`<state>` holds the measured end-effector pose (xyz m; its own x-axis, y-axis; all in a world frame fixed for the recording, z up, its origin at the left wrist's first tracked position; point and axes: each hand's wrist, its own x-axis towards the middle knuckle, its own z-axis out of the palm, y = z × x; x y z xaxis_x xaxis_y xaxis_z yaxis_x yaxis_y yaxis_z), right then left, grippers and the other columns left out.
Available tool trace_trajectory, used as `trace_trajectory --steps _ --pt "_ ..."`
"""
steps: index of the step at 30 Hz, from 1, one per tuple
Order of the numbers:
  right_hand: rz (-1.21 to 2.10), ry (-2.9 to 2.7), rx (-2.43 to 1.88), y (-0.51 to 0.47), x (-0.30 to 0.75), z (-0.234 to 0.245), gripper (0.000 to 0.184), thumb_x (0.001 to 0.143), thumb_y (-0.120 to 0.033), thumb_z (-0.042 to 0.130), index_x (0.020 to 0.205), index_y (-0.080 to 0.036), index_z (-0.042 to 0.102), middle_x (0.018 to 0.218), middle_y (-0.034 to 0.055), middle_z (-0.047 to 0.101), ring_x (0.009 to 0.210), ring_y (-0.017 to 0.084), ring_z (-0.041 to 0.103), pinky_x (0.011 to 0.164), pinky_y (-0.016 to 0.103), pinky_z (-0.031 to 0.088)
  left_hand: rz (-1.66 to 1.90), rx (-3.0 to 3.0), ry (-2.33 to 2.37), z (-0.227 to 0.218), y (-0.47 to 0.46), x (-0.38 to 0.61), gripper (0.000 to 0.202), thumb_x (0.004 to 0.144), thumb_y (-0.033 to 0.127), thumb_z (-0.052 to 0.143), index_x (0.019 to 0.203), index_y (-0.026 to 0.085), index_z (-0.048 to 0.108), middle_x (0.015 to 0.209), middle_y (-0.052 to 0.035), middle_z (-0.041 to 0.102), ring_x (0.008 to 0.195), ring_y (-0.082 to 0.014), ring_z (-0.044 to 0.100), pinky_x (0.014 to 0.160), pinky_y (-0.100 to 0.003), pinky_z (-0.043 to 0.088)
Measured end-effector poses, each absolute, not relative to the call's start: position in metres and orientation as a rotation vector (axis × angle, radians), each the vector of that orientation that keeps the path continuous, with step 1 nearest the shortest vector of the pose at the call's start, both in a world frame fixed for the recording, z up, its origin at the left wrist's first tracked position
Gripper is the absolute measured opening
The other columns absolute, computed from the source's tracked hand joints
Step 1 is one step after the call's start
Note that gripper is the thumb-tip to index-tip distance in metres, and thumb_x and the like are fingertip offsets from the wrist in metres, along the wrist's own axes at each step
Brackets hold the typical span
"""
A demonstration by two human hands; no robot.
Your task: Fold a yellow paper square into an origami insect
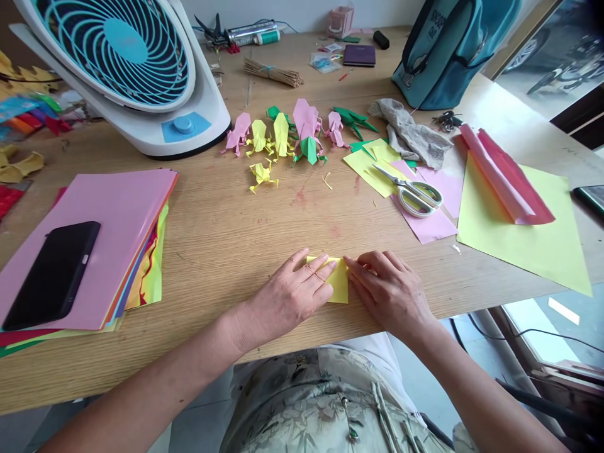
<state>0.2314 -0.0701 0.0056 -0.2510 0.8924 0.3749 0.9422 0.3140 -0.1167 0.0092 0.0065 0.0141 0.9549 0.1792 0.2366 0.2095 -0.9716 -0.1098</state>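
**Q:** what are the fingers doing on your feed right now?

**A:** I'm watching the head cam from my end. The left fingers (317,267) are stretched out flat, not curled round anything, with the tips pressing down on a small folded yellow paper (340,288). The right fingers (359,267) are the same deal, laid flat along its right edge, so the two sets nearly meet across the top of it. Nothing's pinched or lifted. The left hand (287,299) covers the paper's left side, and the right hand (389,294) sits on the right side.

**Q:** ok, and where's that paper sitting? what's around it?

**A:** It's flat on the bench (226,233), close to the near edge, right in front of the person's body. Going outward:
- The scissors (415,194) lie on pink and yellow offcuts, back and to the right.
- Behind those is a row of origami figures (283,135) in pink, yellow and green, with one little yellow figure (262,176) apart in front of the row.
- Off to the left there's a stack of coloured sheets (127,214), pink on top, with a black phone (54,274) lying on it.
- A white and teal fan (127,63) stands at the back left.
- On the right is a big yellow-green sheet (528,233) with a folded pink-and-red sheet (504,182) on it.
- A grey cloth (410,132) and a teal bag (448,50) are behind that.
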Motion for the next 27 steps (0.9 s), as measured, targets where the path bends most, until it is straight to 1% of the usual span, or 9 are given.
trace_trajectory --steps 4,7,12,18,24,27 --pt "-0.163 -2.217 -1.645 -0.069 0.2318 0.0053 0.023 0.099 -0.021 0.052 0.116 -0.018 0.068 0.094 0.0076 0.066 0.082 0.019 0.055 0.072 0.032 0.043 -0.355 -2.968 -0.299 0.0152 0.0064 0.0092 0.02 0.1 0.012 0.041 0.1 0.013 0.061 0.143 -0.0154 0.056 0.136 -0.0265 0.051 0.113 -0.052 0.042" --pt "-0.147 -2.207 -1.624 -0.0682 0.2321 0.0058 0.024 0.099 -0.02 0.053 0.117 -0.019 0.068 0.094 0.0074 0.066 0.082 0.019 0.055 0.071 0.032 0.043 -0.363 -2.959 -0.295 0.0153 0.0061 0.0089 0.02 0.1 0.012 0.041 0.099 0.012 0.061 0.142 -0.0154 0.057 0.136 -0.027 0.051 0.113 -0.051 0.042" --pt "-0.124 -2.209 -1.62 -0.0677 0.2322 0.0068 0.024 0.098 -0.02 0.053 0.117 -0.019 0.068 0.094 0.0077 0.067 0.082 0.019 0.055 0.07 0.032 0.043 -0.371 -2.935 -0.31 0.0161 0.0051 0.0089 0.023 0.099 0.009 0.04 0.102 0.012 0.062 0.142 -0.0149 0.058 0.135 -0.0253 0.052 0.113 -0.049 0.042" --pt "-0.132 -2.227 -1.635 -0.0675 0.2322 0.0067 0.024 0.098 -0.019 0.053 0.117 -0.021 0.067 0.095 0.0073 0.067 0.082 0.019 0.056 0.072 0.032 0.042 -0.438 -2.932 -0.332 0.0157 0.0046 0.0072 0.022 0.097 0.006 0.042 0.102 0.01 0.063 0.137 -0.0161 0.061 0.131 -0.0254 0.056 0.112 -0.048 0.043" --pt "-0.226 -2.288 -1.635 -0.0675 0.2322 0.0059 0.024 0.099 -0.019 0.051 0.117 -0.02 0.066 0.095 0.0065 0.067 0.083 0.019 0.055 0.071 0.033 0.04 -0.496 -2.92 -0.385 0.0155 0.0042 0.0042 0.021 0.096 0.004 0.044 0.094 0.012 0.063 0.129 -0.013 0.067 0.125 -0.0246 0.06 0.109 -0.047 0.047" --pt "-0.273 -2.319 -1.625 -0.0676 0.233 0.0047 0.024 0.099 -0.019 0.052 0.117 -0.017 0.066 0.095 0.0072 0.067 0.082 0.02 0.053 0.07 0.033 0.039 -0.555 -2.97 -0.465 0.0161 0.0031 0.0 0.017 0.095 0.005 0.048 0.096 0.012 0.064 0.127 -0.0118 0.068 0.124 -0.0238 0.061 0.108 -0.046 0.047"
